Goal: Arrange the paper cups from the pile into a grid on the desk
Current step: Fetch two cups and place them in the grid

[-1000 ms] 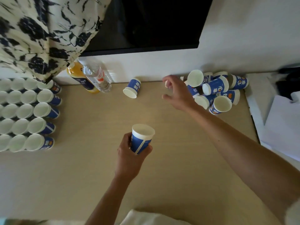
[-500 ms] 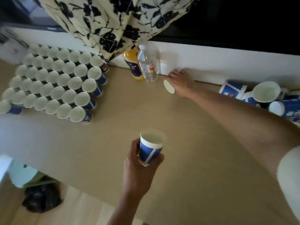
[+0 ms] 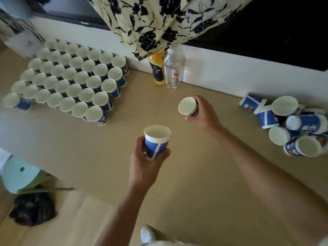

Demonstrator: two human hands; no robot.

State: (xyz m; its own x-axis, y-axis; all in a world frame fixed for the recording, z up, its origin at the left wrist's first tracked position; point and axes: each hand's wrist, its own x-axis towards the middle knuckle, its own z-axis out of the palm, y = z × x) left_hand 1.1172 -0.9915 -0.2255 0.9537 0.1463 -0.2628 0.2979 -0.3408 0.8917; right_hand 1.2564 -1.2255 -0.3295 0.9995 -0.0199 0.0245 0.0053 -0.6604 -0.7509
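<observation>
Cups (image 3: pixel 71 80) already fill a big grid upper left on the tabletop (image 3: pixel 195 174); you're gripping one in each hand, left (image 3: pixel 143 162) and right (image 3: pixel 204 114), with roughly ten left piled (image 3: pixel 292 125) at right.

We have one view only, a wide-angle camera worn on the head, looking forward and steeply down over the desk (image 3: pixel 195 183) toward the wall (image 3: pixel 221 71) at its far edge. It sits close: both forearms rise from the bottom edge. The frame runs from the grid (image 3: pixel 71 79) at left to the pile (image 3: pixel 291 125) at right; its corners look blurred, perhaps by motion.
</observation>
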